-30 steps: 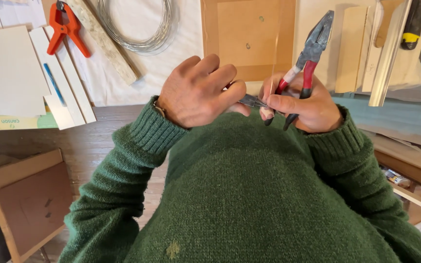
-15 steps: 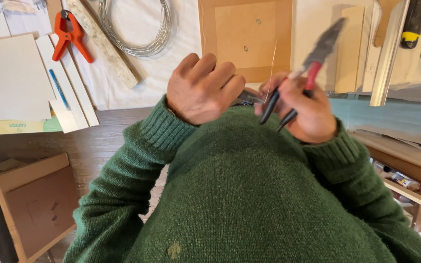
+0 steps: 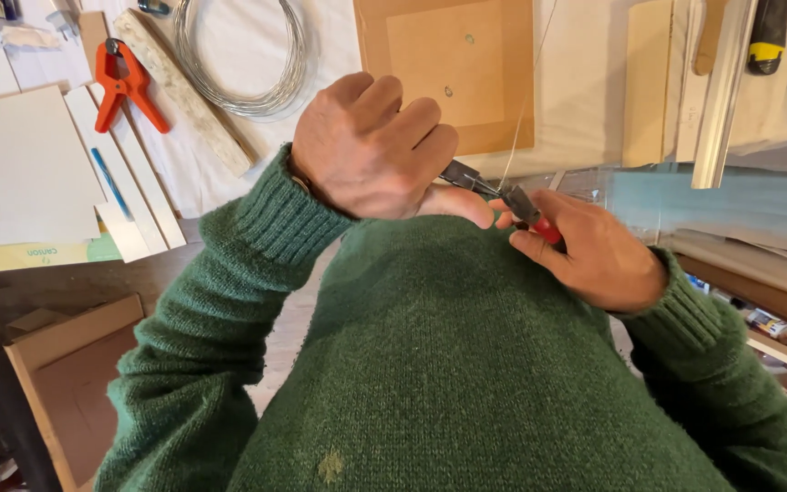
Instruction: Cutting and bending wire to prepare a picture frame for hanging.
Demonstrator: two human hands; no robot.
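Note:
Both hands are raised close to my chest, over a green sweater. My right hand (image 3: pixel 598 260) grips red-handled pliers (image 3: pixel 503 196); their dark jaws point left, toward my left hand (image 3: pixel 366 150). That hand is curled, with its thumb pressed against the jaws. A thin wire (image 3: pixel 523 105) rises from the jaws toward the top edge and seems pinched between my left thumb and fingers. The right palm hides most of the pliers' handles.
On the white cloth behind lie a coil of wire (image 3: pixel 239 64), an orange spring clamp (image 3: pixel 125 82), a rough wooden strip (image 3: pixel 184 91) and a brown board (image 3: pixel 448 64). White panels (image 3: pixel 20 173) lie left, wooden slats (image 3: pixel 721 91) right, an open wooden box (image 3: pixel 66 383) lower left.
The pliers pointed up and to the right; they have swung down, and their jaws now point left at my left hand. Both hands have shifted slightly right.

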